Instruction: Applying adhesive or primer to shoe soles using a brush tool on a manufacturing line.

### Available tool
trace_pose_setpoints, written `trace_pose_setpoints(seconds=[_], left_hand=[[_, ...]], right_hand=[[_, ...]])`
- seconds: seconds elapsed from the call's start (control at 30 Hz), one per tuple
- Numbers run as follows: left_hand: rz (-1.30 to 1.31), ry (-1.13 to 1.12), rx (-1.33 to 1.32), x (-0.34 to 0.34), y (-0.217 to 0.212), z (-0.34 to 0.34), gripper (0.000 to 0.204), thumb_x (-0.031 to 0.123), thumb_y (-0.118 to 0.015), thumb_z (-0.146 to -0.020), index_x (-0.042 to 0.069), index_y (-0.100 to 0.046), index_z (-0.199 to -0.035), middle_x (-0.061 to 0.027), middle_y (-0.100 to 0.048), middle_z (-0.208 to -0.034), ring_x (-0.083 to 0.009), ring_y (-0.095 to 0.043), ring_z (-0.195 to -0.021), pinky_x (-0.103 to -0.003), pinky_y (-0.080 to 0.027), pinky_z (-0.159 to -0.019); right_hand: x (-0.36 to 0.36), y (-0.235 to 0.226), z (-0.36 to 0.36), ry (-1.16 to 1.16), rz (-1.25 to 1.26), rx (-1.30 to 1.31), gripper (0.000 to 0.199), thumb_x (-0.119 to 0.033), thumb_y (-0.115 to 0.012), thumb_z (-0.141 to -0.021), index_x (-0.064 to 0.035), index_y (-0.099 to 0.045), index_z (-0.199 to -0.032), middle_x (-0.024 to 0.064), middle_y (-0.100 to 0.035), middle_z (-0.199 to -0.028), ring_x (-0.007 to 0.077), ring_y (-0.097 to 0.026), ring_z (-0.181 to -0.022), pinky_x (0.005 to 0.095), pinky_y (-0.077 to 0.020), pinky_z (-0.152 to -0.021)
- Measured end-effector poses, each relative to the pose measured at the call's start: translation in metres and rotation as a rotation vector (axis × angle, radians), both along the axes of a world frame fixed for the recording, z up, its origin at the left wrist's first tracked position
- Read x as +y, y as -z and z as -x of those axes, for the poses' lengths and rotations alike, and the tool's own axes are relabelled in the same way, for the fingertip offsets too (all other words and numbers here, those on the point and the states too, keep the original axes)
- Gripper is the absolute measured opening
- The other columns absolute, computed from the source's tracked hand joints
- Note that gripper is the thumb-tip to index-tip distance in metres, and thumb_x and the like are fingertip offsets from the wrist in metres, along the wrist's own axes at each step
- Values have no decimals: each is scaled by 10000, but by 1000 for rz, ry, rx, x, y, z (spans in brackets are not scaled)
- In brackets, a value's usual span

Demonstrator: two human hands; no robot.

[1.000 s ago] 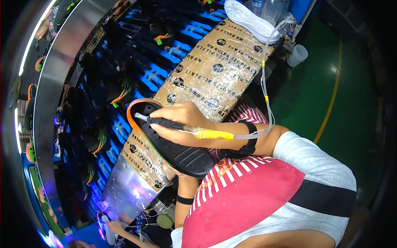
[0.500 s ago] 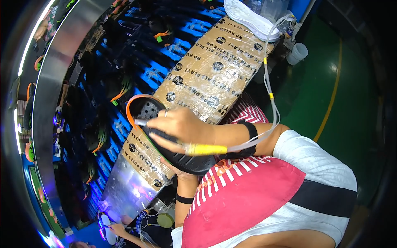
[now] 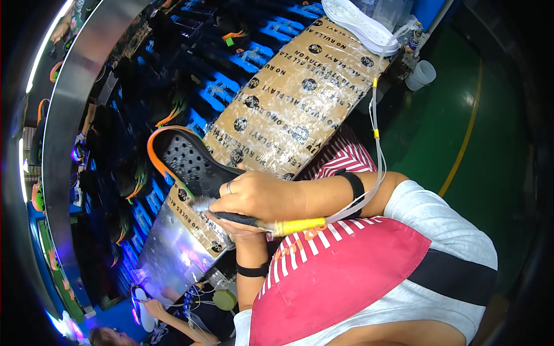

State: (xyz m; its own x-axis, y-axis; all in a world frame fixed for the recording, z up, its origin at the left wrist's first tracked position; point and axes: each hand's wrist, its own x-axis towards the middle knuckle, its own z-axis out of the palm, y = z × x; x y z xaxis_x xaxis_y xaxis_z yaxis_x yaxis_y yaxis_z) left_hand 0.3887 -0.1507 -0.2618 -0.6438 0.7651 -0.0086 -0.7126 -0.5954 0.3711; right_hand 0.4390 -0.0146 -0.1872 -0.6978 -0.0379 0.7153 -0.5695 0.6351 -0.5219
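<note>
I note the right hand (image 3: 259, 199) closed round a dark-handled brush (image 3: 238, 218), its tip by the edge of the black, orange-rimmed sole (image 3: 187, 161). The sole is over the cardboard-covered bench (image 3: 314, 101); the left hand (image 3: 245, 232) is mostly hidden beneath the right, so I cannot tell its grip.

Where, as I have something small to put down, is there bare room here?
The widest bare patch is the cardboard, between the white soles and the black shoe part. Metal sheet below it also looks free, though glare hides some. It's crowded around the right hand and along the blue slats, where orange-edged pieces sit.
</note>
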Motion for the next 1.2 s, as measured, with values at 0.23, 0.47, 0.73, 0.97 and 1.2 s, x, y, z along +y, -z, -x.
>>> trace_pose_setpoints(seconds=[0.23, 0.47, 0.73, 0.97, 1.2], left_hand=[[-10, -49, 55, -1, -14, 12, 781, 601, -498, -772, 134, -290, -1362, -143, -353, -1357, -349, -377, -1206, -498, -320, -1002], [-171, -171, 132, 5, -28, 18, 805, 576, -602, -721, 119, -342, -1330, -154, -369, -1349, -345, -382, -1197, -473, -342, -1001], [-261, -74, 183, -3, -37, 31, 877, 480, -737, -635, 75, -349, -1310, -110, -399, -1305, -295, -373, -1198, -423, -335, -1015], [-174, -182, 207, -14, -43, 31, 793, 404, -736, -669, 95, -366, -1298, -125, -368, -1306, -295, -374, -1177, -435, -327, -1017], [-78, -66, 316, -31, -47, 48, 955, 585, -701, -615, 82, -316, -1329, -207, -395, -1270, -378, -403, -1141, -495, -333, -996]], right_hand=[[0, 0, -6, -146, 434, -133, 226, -127, -661, -744, -32, -641, -947, 117, -615, -727, 248, -614, -654, 314, -471, -598], [5, -11, -20, -423, 657, -394, 240, -102, -696, -732, -34, -657, -959, 98, -640, -754, 168, -625, -681, 262, -476, -611], [10, -8, -21, -523, 494, -420, 270, -96, -692, -731, -28, -645, -988, 110, -636, -740, 174, -622, -644, 264, -464, -574], [9, -4, -23, -545, 409, -425, 282, -87, -694, -731, -35, -640, -1004, 121, -641, -755, 169, -625, -664, 263, -472, -592], [14, 1, -22, -512, 409, -379, 259, -86, -682, -738, -30, -643, -988, 124, -650, -791, 212, -631, -692, 281, -476, -600]])
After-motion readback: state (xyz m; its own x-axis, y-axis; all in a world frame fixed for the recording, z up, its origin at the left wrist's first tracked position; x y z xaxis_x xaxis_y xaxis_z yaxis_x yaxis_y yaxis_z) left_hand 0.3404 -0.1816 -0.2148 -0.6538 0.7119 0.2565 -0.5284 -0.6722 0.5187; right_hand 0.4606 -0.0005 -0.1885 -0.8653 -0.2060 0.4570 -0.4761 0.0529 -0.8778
